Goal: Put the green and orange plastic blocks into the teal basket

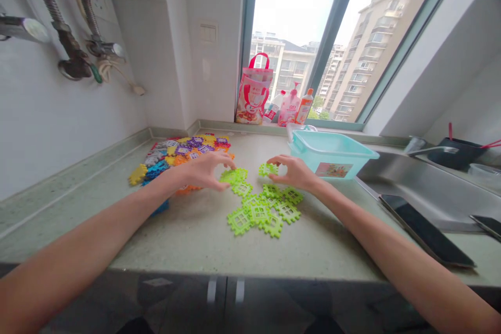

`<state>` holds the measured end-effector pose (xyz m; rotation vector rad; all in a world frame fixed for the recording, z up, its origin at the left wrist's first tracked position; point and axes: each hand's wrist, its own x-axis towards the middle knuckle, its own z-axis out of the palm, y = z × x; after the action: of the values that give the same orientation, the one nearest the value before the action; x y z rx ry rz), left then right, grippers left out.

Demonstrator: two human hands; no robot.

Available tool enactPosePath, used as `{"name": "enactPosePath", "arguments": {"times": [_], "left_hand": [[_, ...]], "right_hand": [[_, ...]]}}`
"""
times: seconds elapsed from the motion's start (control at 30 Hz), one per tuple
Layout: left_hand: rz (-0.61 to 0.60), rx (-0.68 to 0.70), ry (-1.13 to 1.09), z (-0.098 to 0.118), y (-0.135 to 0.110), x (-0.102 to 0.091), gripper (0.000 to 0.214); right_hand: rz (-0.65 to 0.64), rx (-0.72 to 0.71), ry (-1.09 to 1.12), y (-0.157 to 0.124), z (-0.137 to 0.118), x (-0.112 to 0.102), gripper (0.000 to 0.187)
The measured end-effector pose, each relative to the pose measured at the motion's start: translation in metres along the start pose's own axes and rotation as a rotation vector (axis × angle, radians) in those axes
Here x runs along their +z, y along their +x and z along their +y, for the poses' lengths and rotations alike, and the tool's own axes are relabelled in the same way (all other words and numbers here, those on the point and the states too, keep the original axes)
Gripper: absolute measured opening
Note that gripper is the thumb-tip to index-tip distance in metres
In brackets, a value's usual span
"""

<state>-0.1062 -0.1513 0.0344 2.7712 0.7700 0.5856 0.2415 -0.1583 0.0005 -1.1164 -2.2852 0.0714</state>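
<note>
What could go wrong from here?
1. The left hand sits right by the multicoloured pile; a brush might push those in among the green pieces.
2. Green pieces overlap, and their notched edges might snag.
3. The right forearm passes near the dark slab beside the sink; a bump might knock it in.

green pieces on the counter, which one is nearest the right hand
The single green piece at the fingertips of the right hand. A strip of counter shows between it and the other green pieces.
</note>
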Motion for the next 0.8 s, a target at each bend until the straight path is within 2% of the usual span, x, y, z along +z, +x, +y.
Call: {"name": "enactPosePath", "arguments": {"times": [0.07,0.13,0.3,0.47,0.67,0.8], "left_hand": [[0.091,-0.073,0.103,-0.009,0.005,0.004,0.045],[0.115,-0.126,0.173,-0.015,0.011,0.011,0.047],[0.07,-0.197,0.205,-0.02,0.021,0.028,0.049],[0.03,-0.188,0.137,-0.028,0.024,0.032,0.049],[-0.004,-0.161,0.069,-0.031,0.027,0.033,0.051],[0.039,-0.169,0.106,-0.028,0.028,0.029,0.048]], "right_hand": [[-0.063,-0.06,0.081,-0.004,-0.01,-0.007,0.039],[-0.136,-0.097,0.137,-0.009,-0.018,-0.014,0.039],[-0.234,-0.067,0.129,-0.021,-0.025,-0.025,0.039],[-0.345,-0.057,0.107,-0.02,-0.024,-0.027,0.041],[-0.372,-0.033,0.126,-0.021,-0.025,-0.025,0.042],[-0.366,0.001,0.117,-0.022,-0.025,-0.022,0.044]]}}
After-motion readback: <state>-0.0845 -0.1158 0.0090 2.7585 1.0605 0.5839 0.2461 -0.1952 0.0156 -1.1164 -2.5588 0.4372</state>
